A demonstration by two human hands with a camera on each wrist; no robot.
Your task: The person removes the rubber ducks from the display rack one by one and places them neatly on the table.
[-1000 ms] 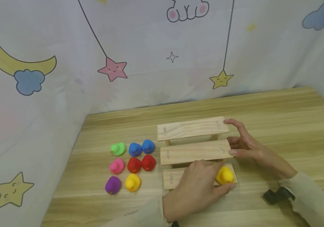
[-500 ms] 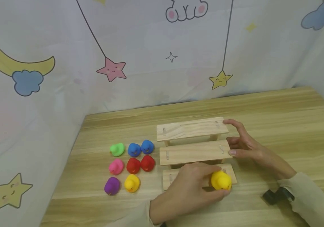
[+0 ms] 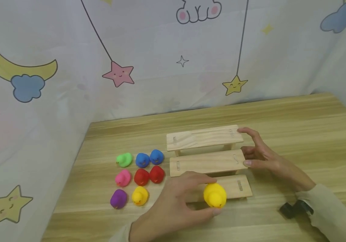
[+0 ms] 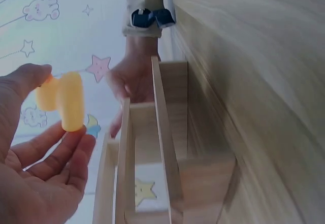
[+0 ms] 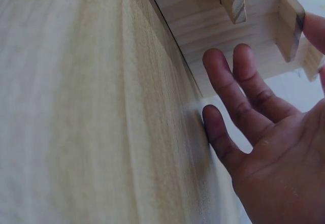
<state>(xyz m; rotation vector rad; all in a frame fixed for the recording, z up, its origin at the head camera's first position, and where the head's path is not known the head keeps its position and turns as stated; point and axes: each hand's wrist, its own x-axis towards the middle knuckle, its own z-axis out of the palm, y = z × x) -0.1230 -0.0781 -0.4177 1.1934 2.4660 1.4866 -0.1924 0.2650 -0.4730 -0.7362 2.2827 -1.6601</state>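
Observation:
My left hand pinches a yellow rubber duck between thumb and fingertips. In the left wrist view the duck is off the boards, in the air. A three-step wooden stand is on the table, its lowest step partly behind my left hand. At the stand's right end is my right hand, index fingertip at the top step and thumb at the middle step's edge. The right wrist view shows several of that hand's fingers loosely extended, gripping nothing.
Left of the stand, small ducks sit in rows: green and blue at the back, pink and red in the middle, purple and yellow in front. A printed cloth hangs behind the table.
The left hand has lifted the yellow duck off the right end of the lowest step and carried it left and toward the front. My right hand has stayed at the stand's end.

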